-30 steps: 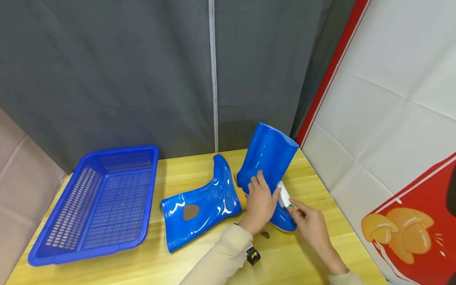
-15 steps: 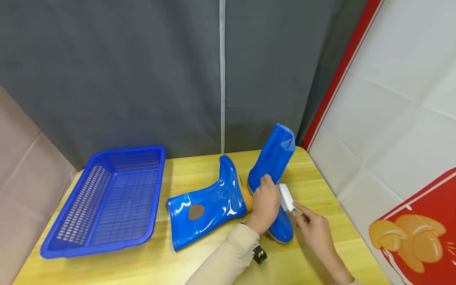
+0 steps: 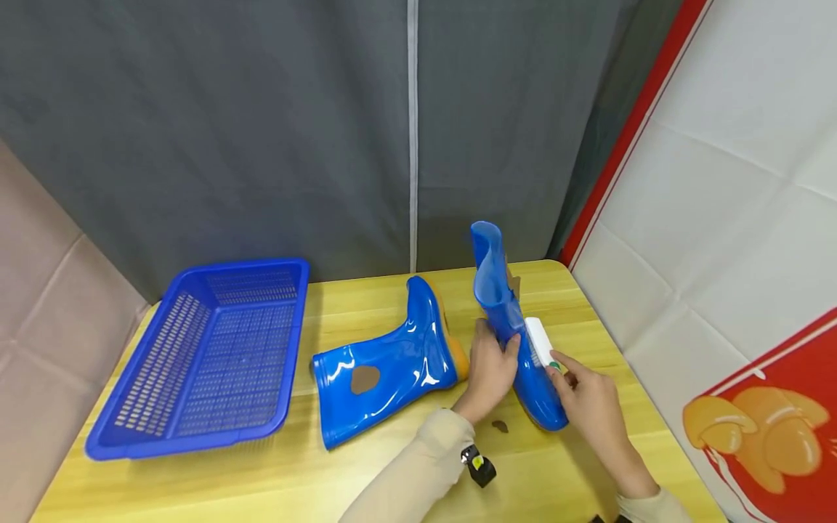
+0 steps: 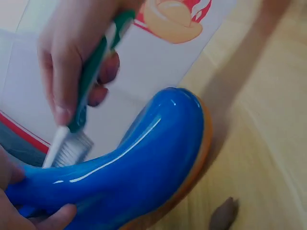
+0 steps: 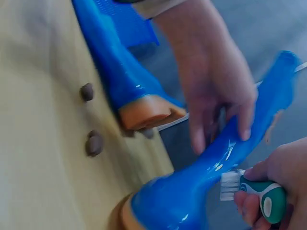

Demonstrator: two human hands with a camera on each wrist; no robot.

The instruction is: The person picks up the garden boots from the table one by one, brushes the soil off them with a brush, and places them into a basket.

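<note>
A shiny blue rubber boot (image 3: 536, 385) stands tilted on the table, toe toward me, its shaft pinched in above the ankle. My left hand (image 3: 490, 370) grips it at the ankle, thumb on one side and fingers on the other. In my right hand (image 3: 588, 399) is a scrubbing brush (image 3: 540, 341) with a white head and green handle; its bristles (image 5: 230, 186) lie against the boot's instep. A brown patch (image 3: 514, 282) shows at the shaft's far side. Left of my hands lies a second blue boot (image 3: 392, 363) on its side, with a brown patch (image 3: 365, 379) and an orange sole.
A blue plastic basket (image 3: 294, 363) stands at the left of the wooden table (image 3: 261, 487). Brown lumps (image 5: 94, 143) lie on the tabletop near the boots. Behind hangs a grey curtain (image 3: 261, 131), and a white panel (image 3: 732, 218) borders the right side.
The held boot has turned, so its opening now faces left and its shaft looks narrower. My left hand has shifted its grip to the ankle. The brush stays at the instep.
</note>
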